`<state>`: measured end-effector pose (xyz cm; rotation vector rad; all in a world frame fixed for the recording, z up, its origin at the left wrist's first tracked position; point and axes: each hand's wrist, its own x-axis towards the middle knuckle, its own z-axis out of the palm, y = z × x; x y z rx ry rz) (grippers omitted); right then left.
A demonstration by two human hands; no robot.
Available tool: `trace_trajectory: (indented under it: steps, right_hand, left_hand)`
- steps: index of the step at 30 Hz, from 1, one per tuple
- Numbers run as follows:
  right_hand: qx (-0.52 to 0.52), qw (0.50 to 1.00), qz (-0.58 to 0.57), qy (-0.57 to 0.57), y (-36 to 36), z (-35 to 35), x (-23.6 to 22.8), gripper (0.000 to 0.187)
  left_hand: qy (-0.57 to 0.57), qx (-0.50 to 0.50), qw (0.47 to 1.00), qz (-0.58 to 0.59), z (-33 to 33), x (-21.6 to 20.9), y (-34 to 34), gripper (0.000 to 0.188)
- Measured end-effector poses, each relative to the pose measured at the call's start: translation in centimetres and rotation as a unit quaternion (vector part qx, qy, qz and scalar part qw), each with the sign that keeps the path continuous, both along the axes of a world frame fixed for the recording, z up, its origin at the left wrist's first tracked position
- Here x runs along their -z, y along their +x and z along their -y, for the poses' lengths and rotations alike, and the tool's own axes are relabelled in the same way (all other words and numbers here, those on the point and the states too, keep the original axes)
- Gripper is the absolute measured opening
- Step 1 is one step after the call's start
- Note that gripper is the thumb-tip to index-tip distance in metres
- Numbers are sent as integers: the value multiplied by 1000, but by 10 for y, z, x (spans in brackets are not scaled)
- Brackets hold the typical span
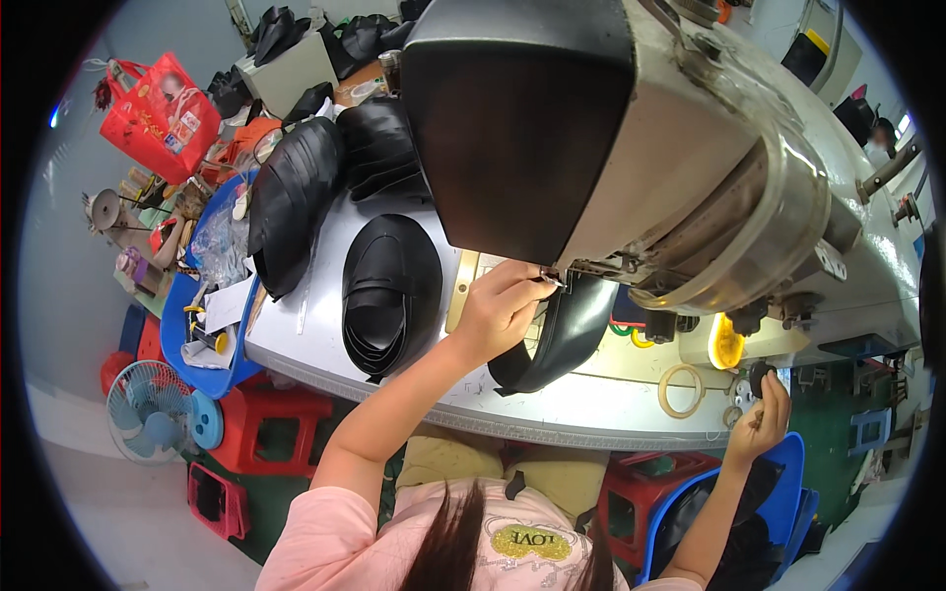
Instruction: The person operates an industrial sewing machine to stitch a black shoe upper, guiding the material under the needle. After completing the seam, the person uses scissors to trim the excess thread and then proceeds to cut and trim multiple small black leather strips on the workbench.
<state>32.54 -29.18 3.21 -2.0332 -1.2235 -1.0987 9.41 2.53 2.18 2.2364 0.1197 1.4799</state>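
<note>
My left hand point(501, 307) is closed in a pinch under the head of a sewing machine point(522, 128), close to its needle area. What sits between its fingertips is too small to make out. Just right of these fingers, a curved black leather shoe upper point(576, 340) lies on the machine bed, its front end reaching toward the table edge. Further right, my right hand point(761, 419) is raised at the table's right end, fingers curled against a dark rounded knob point(760, 378). A nested stack of black shoe uppers point(392, 291) rests left of my left hand.
More black uppers point(296, 207) are piled at the back left. Blue plastic bins point(182, 330) stand beside the table, with a fan point(153, 409) and red stools point(266, 428) below. A tape roll point(680, 391) lies near the right front edge. Another blue bin point(788, 463) sits lower right.
</note>
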Motion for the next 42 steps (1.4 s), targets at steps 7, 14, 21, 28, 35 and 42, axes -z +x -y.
trace_trajectory:
  steps: [7, 14, 21, 28, 35, 42]
  right_hand:
    - [-8, 1000, -12, 17, 3, 3, 1, 32]
    - [-12, 1000, -2, 14, 3, 1, -1, 32]
    - [172, 959, 84, 208, 138, 70, -112, 27]
    - [29, 942, -316, 113, 395, 250, -220, 39]
    - [-56, 960, -179, 208, 329, 175, 63, 44]
    - [126, 962, -153, 188, 296, 181, -128, 35]
  left_hand:
    - [-2, -6, 1000, 12, 6, -2, 1, 15]
    - [10, -1, 1000, 28, 7, 1, 2, 17]
    - [43, -6, 999, 4, 5, -2, -1, 25]
    - [26, 9, 1000, -7, 7, -3, 0, 25]
    - [3, 4, 1000, -11, 7, -5, -2, 20]
    - [-6, 0, 1000, -1, 6, -3, -1, 15]
